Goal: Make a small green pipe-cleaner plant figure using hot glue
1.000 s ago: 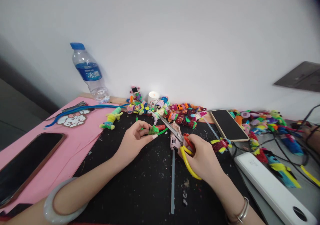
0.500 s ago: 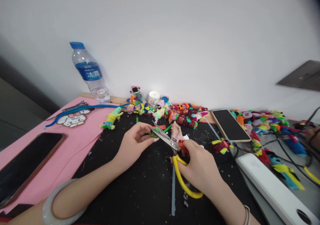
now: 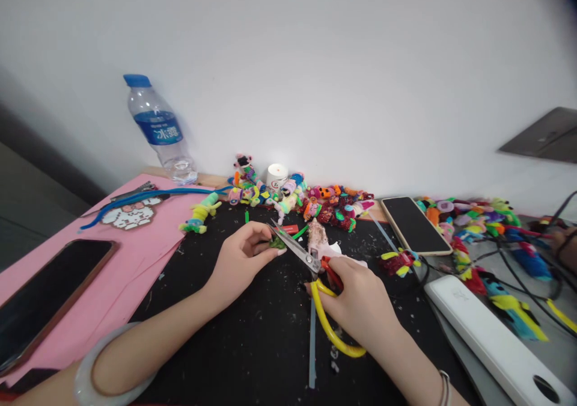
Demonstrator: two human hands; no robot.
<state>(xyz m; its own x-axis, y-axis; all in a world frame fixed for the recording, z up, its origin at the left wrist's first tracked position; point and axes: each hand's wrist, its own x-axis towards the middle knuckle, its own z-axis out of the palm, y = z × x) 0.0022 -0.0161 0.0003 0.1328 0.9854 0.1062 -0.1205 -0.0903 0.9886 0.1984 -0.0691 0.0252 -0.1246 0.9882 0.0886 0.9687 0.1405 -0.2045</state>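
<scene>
My left hand [image 3: 241, 260] pinches a small green pipe-cleaner piece [image 3: 276, 243] just above the black mat [image 3: 252, 346]. My right hand [image 3: 358, 301] grips yellow-and-red-handled scissors [image 3: 311, 270]. The steel blades point up-left and their tips meet the green piece at my left fingertips. A pink glue gun [image 3: 321, 242] lies just behind the scissors. A clear glue stick [image 3: 311, 346] lies on the mat below my right hand.
A row of colourful pipe-cleaner figures [image 3: 297, 198] lines the wall, with a small white candle [image 3: 276, 174] and a water bottle [image 3: 157, 132]. Two phones [image 3: 415, 225] [image 3: 45, 295], a pink sheet [image 3: 90, 255], a white power strip [image 3: 491, 340], cables and more figures [image 3: 487, 225] lie around.
My right hand swung the scissors left and down, from beside the glue gun to the green piece held by my left hand. In the last half second almost nothing moved.
</scene>
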